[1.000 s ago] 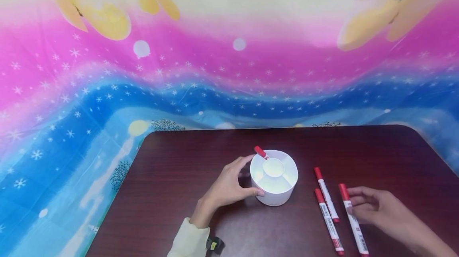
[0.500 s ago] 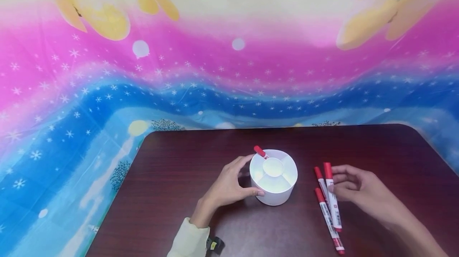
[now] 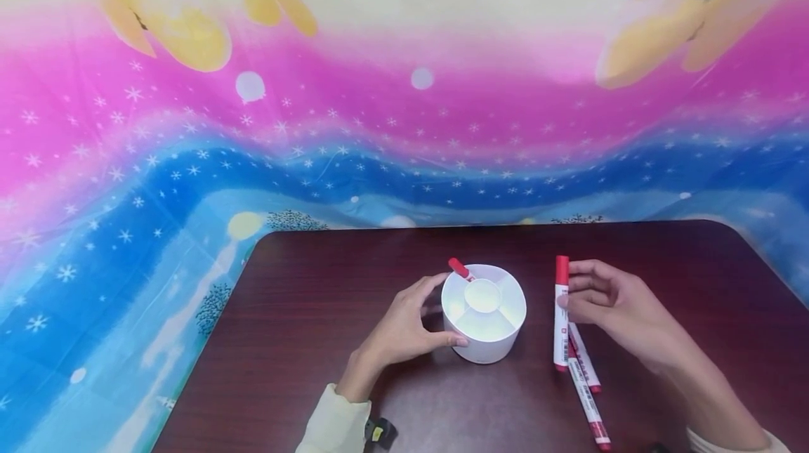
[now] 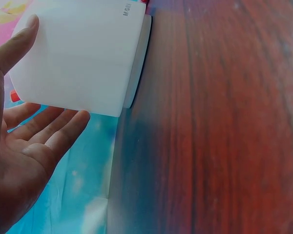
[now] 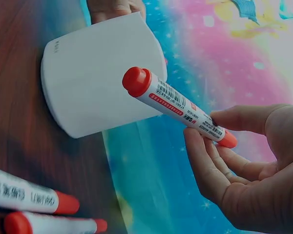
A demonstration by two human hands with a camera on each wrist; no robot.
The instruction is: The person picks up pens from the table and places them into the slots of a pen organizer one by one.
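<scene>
A white round pen holder (image 3: 485, 350) with compartments around a central cup stands on the table. My left hand (image 3: 399, 324) holds it from the left, thumb at the near wall and fingers at the far side. One red-capped marker (image 3: 459, 268) leans in its back-left compartment. Right of the holder, my right hand (image 3: 622, 304) pinches another red-and-white marker (image 3: 561, 323) between thumb and fingertips, cap upward. In the right wrist view this marker (image 5: 178, 105) is raised above the table, its plug end toward the holder (image 5: 97, 78). Its red cap lies near my fingertips.
Two more red-and-white markers lie on the dark wooden table (image 3: 303, 340): one marker (image 3: 584, 393) nearer the front, the other marker (image 3: 586, 362) beside it. A snowflake-patterned cloth (image 3: 354, 116) hangs behind the table's back edge.
My right hand has lifted its marker and carried it left and away from me, past the two lying markers, turning it more upright. The left hand and pen holder have stayed put.
</scene>
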